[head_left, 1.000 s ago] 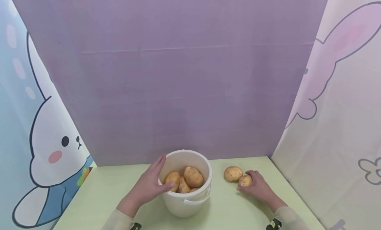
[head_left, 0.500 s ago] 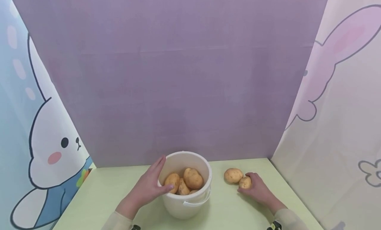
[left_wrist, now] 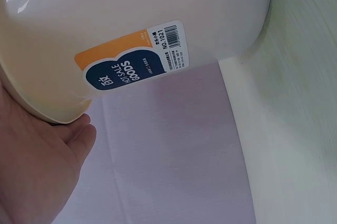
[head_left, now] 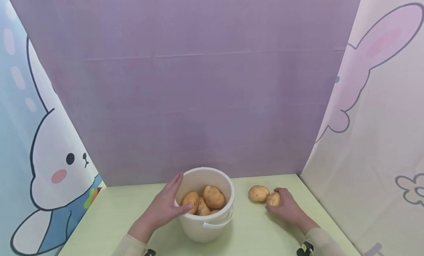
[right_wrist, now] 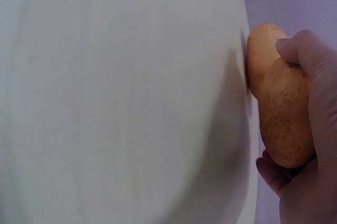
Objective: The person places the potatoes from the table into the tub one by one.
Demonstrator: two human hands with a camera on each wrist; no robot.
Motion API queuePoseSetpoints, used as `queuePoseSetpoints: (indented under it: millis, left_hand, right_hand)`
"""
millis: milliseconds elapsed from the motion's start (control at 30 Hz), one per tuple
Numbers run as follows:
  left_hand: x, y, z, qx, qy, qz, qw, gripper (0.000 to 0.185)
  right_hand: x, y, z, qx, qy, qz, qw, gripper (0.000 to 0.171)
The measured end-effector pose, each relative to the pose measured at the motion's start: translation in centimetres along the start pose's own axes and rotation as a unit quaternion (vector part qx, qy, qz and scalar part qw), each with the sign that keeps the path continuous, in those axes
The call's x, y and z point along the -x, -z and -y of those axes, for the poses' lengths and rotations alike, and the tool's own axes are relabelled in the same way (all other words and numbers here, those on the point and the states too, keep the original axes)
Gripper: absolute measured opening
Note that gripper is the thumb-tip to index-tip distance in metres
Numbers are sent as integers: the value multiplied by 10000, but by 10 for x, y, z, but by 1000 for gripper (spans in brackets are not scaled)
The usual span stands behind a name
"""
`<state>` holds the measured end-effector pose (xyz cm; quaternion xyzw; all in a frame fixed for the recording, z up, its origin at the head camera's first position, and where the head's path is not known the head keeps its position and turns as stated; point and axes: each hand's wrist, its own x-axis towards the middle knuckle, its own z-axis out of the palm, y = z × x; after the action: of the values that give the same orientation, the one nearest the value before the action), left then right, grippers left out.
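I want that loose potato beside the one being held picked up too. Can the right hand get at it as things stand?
Probably yes, once freed: the right hand already grips a potato, and the loose potato lies right beside it on the table, nothing between.

Printed on a sticker point(left_wrist: 131, 58) stuck to the outer wall of the white bucket point(left_wrist: 105, 8), seen in the left wrist view: "HOT SALE GOODS" in white on the dark blue part, beside a white character mark not clearly legible. On the white corner of the same sticker: "NO.1021", with lines of small print beneath, too small to read. No other readable text in the other views.
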<state>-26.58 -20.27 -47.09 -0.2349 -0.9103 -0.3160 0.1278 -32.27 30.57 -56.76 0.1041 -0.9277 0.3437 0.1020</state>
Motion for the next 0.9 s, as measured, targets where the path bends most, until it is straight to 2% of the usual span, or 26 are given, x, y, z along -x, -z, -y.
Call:
queuePoseSetpoints:
  millis: [233, 467, 700, 900]
  left_hand:
    - [1, 1, -1, 38, 50, 8, 10000, 115]
    - [3, 0, -2, 69, 50, -42, 10000, 114]
    - [4, -2, 2, 78, 95, -22, 9999, 115]
    - [2, -2, 2, 46, 38, -23, 10000, 114]
  right_hand:
    - [-4, 8, 6, -69, 221, -219, 9995, 85]
    - [-10, 20, 25, -185, 740, -412, 9962, 81]
    - [-22, 33, 54, -560, 1248, -313, 9901, 72]
    - [-31, 40, 82, -430, 1602, -142, 9860, 75]
